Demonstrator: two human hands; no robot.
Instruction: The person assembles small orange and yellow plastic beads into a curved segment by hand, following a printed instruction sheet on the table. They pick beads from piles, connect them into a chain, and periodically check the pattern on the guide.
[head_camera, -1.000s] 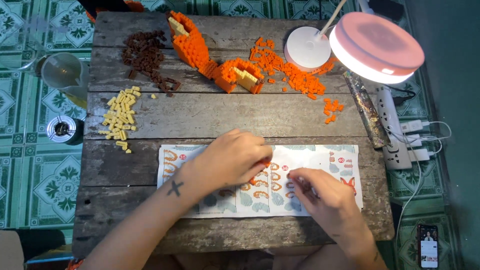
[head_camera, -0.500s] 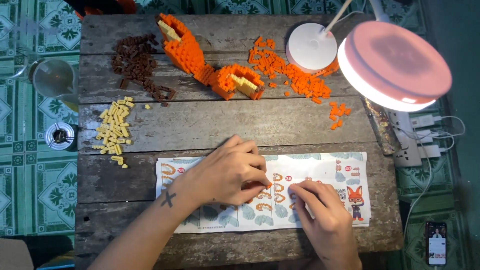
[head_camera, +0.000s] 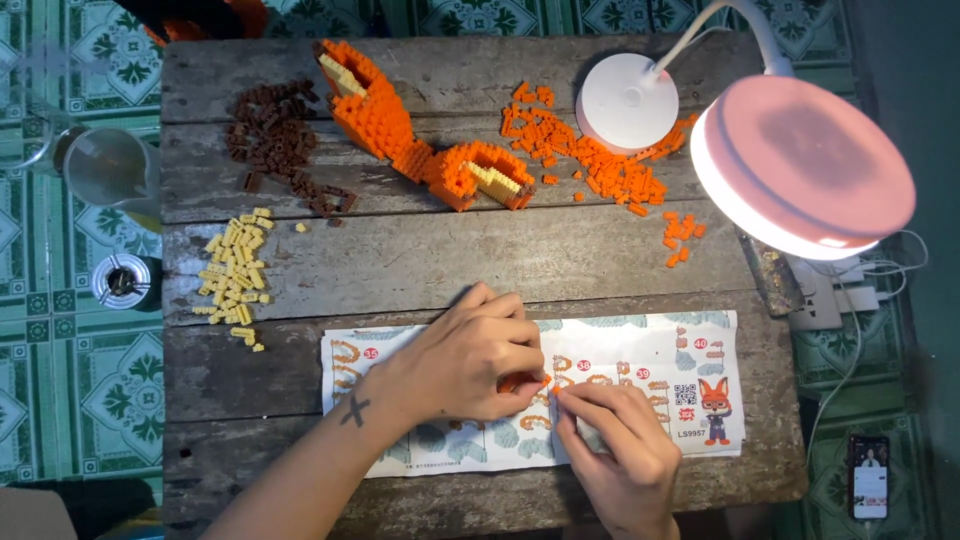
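Item: small orange brick piece (head_camera: 524, 381), held over the instruction sheet (head_camera: 640, 345).

My left hand (head_camera: 470, 360) pinched it at the fingertips while my right hand (head_camera: 615, 440), fingers drawn together, met it, both resting on the sheet for steadiness; loose orange bricks (head_camera: 590, 160) lay well apart under the lamp (head_camera: 800, 165).

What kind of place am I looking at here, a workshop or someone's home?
Probably a home hobby spot. A worn wooden table stands on patterned green floor tiles, lit by a desk lamp. Sorted piles of tiny orange bricks and a printed instruction sheet lie under the left hand and right hand.
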